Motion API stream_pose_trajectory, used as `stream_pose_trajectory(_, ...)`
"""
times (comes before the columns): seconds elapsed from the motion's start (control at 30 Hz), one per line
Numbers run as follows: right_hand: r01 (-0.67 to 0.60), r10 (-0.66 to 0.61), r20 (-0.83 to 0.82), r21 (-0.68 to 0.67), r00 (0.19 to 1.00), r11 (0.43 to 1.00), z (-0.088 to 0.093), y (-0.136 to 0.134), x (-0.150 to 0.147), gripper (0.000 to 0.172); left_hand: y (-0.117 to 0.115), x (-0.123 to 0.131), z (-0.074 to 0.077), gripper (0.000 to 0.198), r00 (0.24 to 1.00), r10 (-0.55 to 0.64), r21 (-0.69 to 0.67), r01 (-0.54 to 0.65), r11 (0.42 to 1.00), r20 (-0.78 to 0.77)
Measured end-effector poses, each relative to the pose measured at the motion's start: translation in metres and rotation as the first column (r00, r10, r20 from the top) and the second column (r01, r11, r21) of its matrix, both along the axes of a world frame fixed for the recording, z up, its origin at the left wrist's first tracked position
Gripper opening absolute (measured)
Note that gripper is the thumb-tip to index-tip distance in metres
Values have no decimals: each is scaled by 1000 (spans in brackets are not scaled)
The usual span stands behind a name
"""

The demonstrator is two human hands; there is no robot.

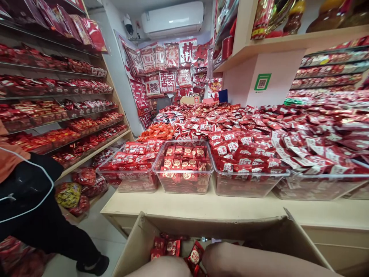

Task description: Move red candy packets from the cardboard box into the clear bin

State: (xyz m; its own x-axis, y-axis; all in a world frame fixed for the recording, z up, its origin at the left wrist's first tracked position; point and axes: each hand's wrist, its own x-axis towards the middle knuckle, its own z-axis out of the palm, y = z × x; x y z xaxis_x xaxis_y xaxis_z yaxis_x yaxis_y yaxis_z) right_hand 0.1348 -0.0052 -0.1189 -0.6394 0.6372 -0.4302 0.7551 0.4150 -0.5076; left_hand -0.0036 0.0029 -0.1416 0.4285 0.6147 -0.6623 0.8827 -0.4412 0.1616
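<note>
Both of my hands are down inside a cardboard box [230, 227] at the bottom of the view. My left hand [170, 267] shows only its back at the lower edge, close to red wrapped packets [173, 248] lying in the box. My right hand [216, 254] reaches in from the right, beside another red packet [196, 252] with a pale round label. That packet lies between my two hands. The fingers of both hands are hidden, so I cannot see whether they grip anything.
Beyond the box, a pale wooden counter [184, 202] carries clear plastic bins [184, 188] heaped with red packets. Stocked shelves [57, 96] line the left wall. A person in dark trousers [57, 231] stands at the left. A wooden shelf [288, 38] juts out at upper right.
</note>
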Motion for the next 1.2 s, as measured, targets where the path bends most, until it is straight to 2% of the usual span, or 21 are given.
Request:
stream_pose_trajectory(0.07, -100, 109, 148, -70, 983, 993, 24, 4, 2, 48, 2, 0, 39, 27, 964, -171, -76, 190, 979, 206)
stream_pose_trajectory(0.1, -136, 155, 200, -104, 967, 985, 37, 6, 5, 44, 2, 0, 59, 29, 948, -182, -65, 205, 977, 261)
stream_pose_trajectory(0.17, -132, 161, 187, -160, 969, 978, 61, 10, 11, 31, 3, -1, 92, 26, 938, -140, -42, 161, 986, 316)
stream_pose_trajectory(0.23, -32, 64, 89, -319, 994, 947, 77, 12, 17, 24, 4, -3, 115, 23, 931, -74, -38, 93, 995, 359)
stream_pose_trajectory(0.27, 13, -1, 26, -445, 1000, 895, 83, 13, 20, 23, 4, -4, 122, 22, 920, -41, -37, 60, 998, 389)
stream_pose_trajectory(0.3, 27, -71, -55, -576, 996, 817, 87, 14, 23, 23, 4, -5, 127, 21, 902, -4, -44, 26, 999, 431)
stream_pose_trajectory(0.37, -37, -208, -221, -763, 953, 646, 95, 15, 31, 24, 6, -7, 133, 18, 835, 74, -81, -36, 996, 545)
stream_pose_trajectory(0.4, -86, -265, -293, -802, 919, 591, 99, 15, 34, 24, 7, -8, 136, 17, 781, 120, -112, -64, 992, 613)
stream_pose_trajectory(0.47, -141, -353, -383, -822, 853, 552, 111, 15, 41, 30, 9, -8, 140, 17, 622, 242, -221, -113, 969, 745)
stream_pose_trajectory(0.53, -126, -428, -423, -813, 798, 568, 123, 16, 47, 36, 12, -7, 143, 18, 435, 379, -365, -121, 923, 816)
stream_pose_trajectory(0.6, -83, -488, -447, -794, 750, 602, 132, 18, 52, 36, 14, -4, 144, 23, 294, 491, -489, -86, 868, 820)
stream_pose_trajectory(0.73, -4, -543, -473, -756, 694, 654, 139, 23, 57, 36, 14, -2, 142, 49, 109, 600, -599, -43, 799, 793)
stream_pose_trajectory(0.8, 14, -562, -493, -743, 665, 669, 142, 25, 59, 35, 14, -2, 141, 59, 42, 634, -632, -45, 774, 772)
stream_pose_trajectory(0.87, 33, -577, -514, -728, 634, 685, 144, 25, 60, 33, 16, -3, 141, 60, 24, 650, -647, -72, 759, 760)
stream_pose_trajectory(1.0, 72, -564, -549, -675, 617, 735, 144, 24, 57, 31, 17, -2, 143, 47, 31, 652, -647, -98, 756, 758)
stream_pose_trajectory(1.2, 164, -511, -585, -544, 630, 823, 142, 21, 48, 30, 14, 0, 147, 36, 118, 608, -597, -117, 793, 785)
